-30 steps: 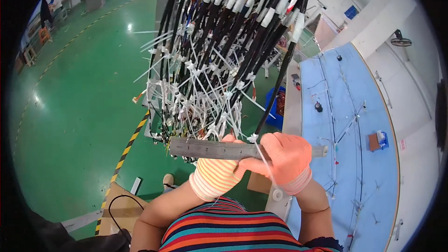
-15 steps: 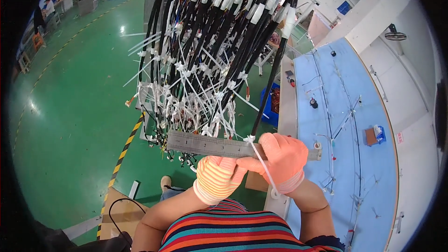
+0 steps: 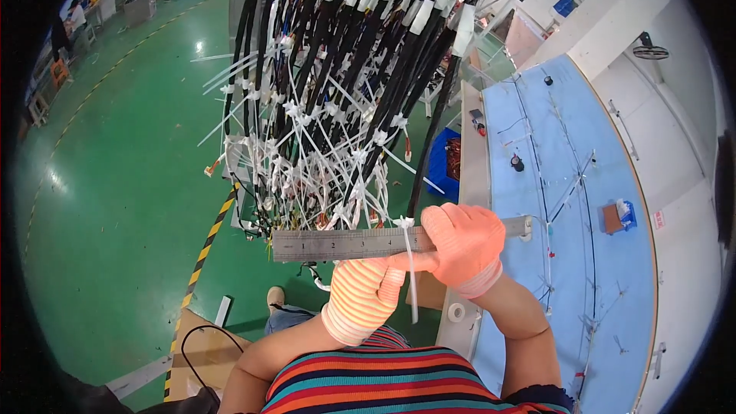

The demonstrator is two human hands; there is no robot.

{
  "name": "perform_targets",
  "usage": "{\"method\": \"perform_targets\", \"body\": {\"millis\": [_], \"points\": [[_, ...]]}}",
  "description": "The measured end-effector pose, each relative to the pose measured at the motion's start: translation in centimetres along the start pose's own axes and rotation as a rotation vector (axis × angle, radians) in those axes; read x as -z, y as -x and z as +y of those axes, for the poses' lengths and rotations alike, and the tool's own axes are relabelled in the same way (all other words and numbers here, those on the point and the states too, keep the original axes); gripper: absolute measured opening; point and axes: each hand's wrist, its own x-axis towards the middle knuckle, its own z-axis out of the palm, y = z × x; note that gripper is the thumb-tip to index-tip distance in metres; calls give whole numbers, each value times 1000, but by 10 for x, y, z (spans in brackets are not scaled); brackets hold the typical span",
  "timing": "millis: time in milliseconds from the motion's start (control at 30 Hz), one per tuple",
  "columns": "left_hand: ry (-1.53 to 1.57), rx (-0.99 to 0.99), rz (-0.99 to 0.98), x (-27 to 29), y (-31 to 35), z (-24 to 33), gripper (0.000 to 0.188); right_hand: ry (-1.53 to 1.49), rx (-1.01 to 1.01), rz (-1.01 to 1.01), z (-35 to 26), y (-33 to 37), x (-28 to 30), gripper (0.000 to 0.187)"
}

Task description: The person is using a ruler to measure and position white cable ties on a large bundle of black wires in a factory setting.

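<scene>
My right hand [image 3: 464, 249], in an orange-pink knit glove, is wrapped round a steel ruler [image 3: 337, 246] lying crosswise in front of me. Below the ruler's lower edge, my left hand [image 3: 362, 299], in a yellow-and-orange striped glove, has its fingers curled closed, meeting the right hand's fingertips. What it pinches is hidden. A black-wrapped cable [image 3: 432, 157] comes down to the ruler beside my right hand. On that cable sits a white cable tie [image 3: 412, 284], its tail hanging across the ruler and past my fingers.
A dense bundle of black wire harnesses [image 3: 330, 69] with white ties and connectors hangs ahead. To the right stands a blue board [image 3: 567, 207] with cables laid along it. A blue bin [image 3: 438, 165] of wires and a tape roll [image 3: 456, 312] are nearby.
The ruler has levelled out and my right hand has tipped slightly upward with it. The tie's tail has swung from slanting right to hanging nearly straight down. My left hand has shifted slightly.
</scene>
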Motion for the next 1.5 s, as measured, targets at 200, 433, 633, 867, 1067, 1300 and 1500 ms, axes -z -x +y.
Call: {"method": "perform_targets", "body": {"millis": [200, 433, 633, 867, 1067, 1300, 1500], "points": [[-123, -176, 202, -4, 3, 3, 23, -46, -47, 5, -4, -2, -1, 61], [95, -27, 13, 4, -3, -5, 26, -241, 106, 86, 12, -2, -14, 53], [475, -90, -33, -9, 6, -52, 26, -319, 268, 102, 26, -6, -28, 45], [695, 103, -371, -6, 8, -56, 66, -316, 221, 160, 21, -10, -40, 24], [907, 140, -220, -21, -23, -49, 27, -583, 96, 115, 26, 5, -40, 24], [-306, -481, 240, 30, -38, -69, 19, -284, -580, 50, 21, 28, -47, 19], [-361, -307, 695, 34, -105, -107, 33, -579, -899, 215, 53, 36, -64, 11]]}}
